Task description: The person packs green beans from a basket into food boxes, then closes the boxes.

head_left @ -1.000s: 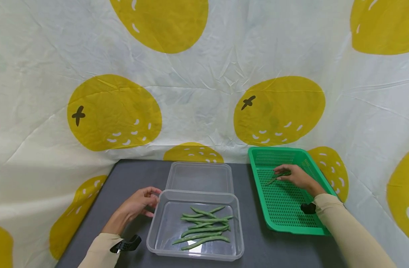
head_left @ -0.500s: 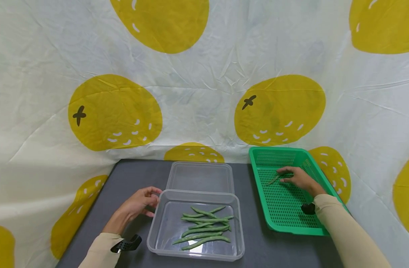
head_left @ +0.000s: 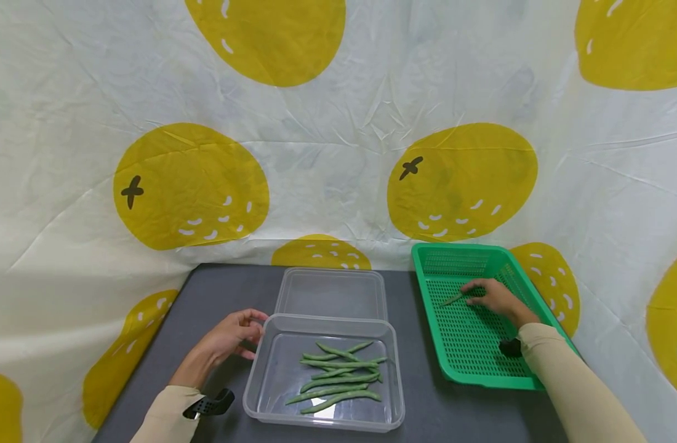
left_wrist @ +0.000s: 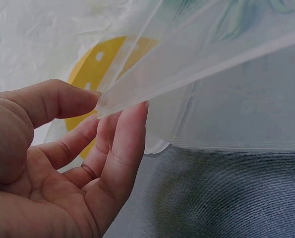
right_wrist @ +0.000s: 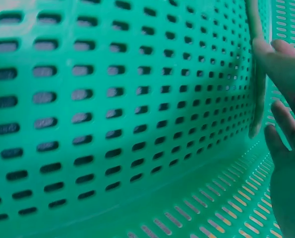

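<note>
My left hand [head_left: 234, 335] pinches the rim at the left corner of a clear plastic container [head_left: 252, 381]; in the left wrist view the thumb [left_wrist: 70, 101] lies over the rim with fingers beneath it. Several green beans [head_left: 338, 364] lie across the container's bottom. Inside the green basket [head_left: 466, 363] is my right hand [head_left: 496, 298], its fingers spread. One fingertip touches a single green bean [right_wrist: 259, 99] lying along the basket's slotted floor, while the thumb stays apart from it. Part of that bean [head_left: 452, 300] is hidden by the hand in the head view.
A clear lid [head_left: 333, 295] lies flat behind the container. Both containers stand on a dark grey table [head_left: 413, 406]. A white cloth with yellow fruit prints [head_left: 327, 184] hangs behind and beside the table.
My right hand has shifted slightly to the right inside the basket, and the single bean sits lower against the basket floor. The left hand and the container have stayed in place.
</note>
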`<state>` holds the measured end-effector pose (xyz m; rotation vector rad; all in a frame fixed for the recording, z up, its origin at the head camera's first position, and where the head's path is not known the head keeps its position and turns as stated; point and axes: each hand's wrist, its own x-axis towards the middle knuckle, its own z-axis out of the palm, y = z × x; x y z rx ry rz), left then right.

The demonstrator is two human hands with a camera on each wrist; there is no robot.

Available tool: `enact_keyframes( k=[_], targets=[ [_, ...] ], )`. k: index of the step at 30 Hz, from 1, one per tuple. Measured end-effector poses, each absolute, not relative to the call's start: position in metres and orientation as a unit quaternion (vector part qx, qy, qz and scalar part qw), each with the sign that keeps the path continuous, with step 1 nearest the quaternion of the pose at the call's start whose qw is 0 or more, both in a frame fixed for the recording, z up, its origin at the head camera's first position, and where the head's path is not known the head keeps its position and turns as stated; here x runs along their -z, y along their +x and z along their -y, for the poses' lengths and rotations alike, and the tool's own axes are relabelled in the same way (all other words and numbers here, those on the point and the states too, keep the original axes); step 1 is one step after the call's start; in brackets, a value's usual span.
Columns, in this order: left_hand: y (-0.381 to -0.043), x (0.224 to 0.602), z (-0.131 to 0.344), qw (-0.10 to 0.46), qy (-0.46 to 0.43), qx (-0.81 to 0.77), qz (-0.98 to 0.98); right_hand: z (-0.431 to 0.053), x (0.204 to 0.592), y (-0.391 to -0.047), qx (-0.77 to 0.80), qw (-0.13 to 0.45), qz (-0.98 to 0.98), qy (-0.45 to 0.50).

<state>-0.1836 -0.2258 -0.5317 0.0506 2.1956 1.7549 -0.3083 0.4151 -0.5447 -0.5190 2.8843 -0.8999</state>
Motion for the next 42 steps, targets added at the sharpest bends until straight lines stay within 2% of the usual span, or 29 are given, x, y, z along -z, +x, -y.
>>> enact_keyframes(
  k=[11,26,42],
  targets=[
    [-0.186,0.528,0.228,0.174,0.015,-0.618,-0.767,-0.413,0.544,-0.305,0.268,0.019,-0.943,-0.197],
    [-0.186,0.528,0.228,0.174,0.015,-0.615,-0.769,-0.416,0.531,-0.296,0.22,0.069,-0.943,-0.24],
    [-0.186,0.528,0.228,0.174,0.016,-0.615,-0.769,-0.408,0.513,-0.286,0.212,0.073,-0.941,-0.255]
  ],
)
